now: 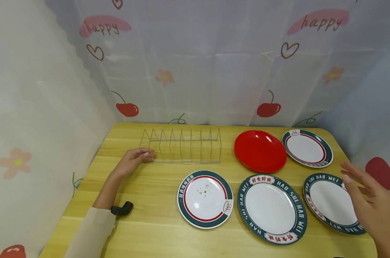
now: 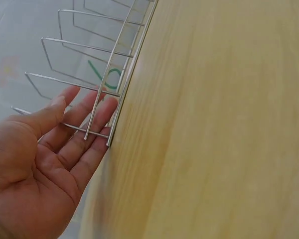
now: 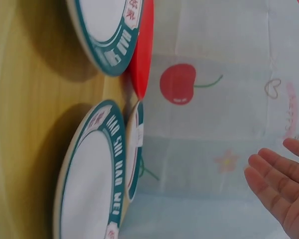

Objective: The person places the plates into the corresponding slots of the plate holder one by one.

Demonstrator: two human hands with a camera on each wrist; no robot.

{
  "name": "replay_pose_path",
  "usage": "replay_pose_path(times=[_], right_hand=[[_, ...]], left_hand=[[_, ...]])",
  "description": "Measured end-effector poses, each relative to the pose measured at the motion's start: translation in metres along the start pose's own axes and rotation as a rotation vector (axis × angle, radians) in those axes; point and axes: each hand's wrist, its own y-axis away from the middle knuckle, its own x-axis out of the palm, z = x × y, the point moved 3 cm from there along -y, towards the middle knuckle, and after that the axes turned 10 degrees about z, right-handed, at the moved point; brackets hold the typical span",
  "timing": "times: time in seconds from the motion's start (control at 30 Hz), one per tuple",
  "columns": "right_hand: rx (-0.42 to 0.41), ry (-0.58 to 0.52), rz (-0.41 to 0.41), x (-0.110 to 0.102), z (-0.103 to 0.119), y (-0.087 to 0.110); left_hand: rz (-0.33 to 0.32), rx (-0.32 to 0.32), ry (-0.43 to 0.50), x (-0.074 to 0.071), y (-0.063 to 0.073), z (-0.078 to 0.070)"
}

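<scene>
A silver wire dish rack (image 1: pixel 182 162) stands towards the back of the wooden table, its slots holding nothing. My left hand (image 1: pixel 137 160) is at the rack's left end. In the left wrist view, the end wire of the rack (image 2: pixel 89 130) passes between the thumb and loosely bent fingers of the left hand (image 2: pixel 55 159). Over the green-rimmed plate (image 1: pixel 330 200) at the front right, my right hand (image 1: pixel 370 200) is raised with spread fingers and holds nothing. The right wrist view shows this right hand (image 3: pixel 284 189) above and away from the plates.
To the right of the rack lie a red plate (image 1: pixel 260 151) and a white plate with a green rim (image 1: pixel 307 147). Nearer me are a large lettered plate (image 1: pixel 272 209) and a smaller plate (image 1: pixel 205 199) with small specks in its middle. A printed curtain (image 1: pixel 195 71) hangs behind the table.
</scene>
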Motion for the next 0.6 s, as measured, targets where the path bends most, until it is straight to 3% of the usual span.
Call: replay_pose_path(times=[0.17, 0.27, 0.37, 0.6], right_hand=[[0.227, 0.006, 0.005, -0.005, -0.025, 0.014], [0.323, 0.018, 0.007, -0.008, -0.038, 0.02], [0.395, 0.062, 0.022, -0.012, -0.051, 0.024], [0.389, 0.241, 0.046, -0.025, -0.092, 0.036]], left_hand=[[-0.078, -0.054, 0.045, 0.0, 0.008, 0.009], [-0.125, -0.086, 0.076, 0.0, 0.013, 0.014], [-0.144, -0.075, 0.082, 0.001, 0.015, 0.017], [-0.146, -0.06, 0.118, 0.006, 0.011, 0.026]])
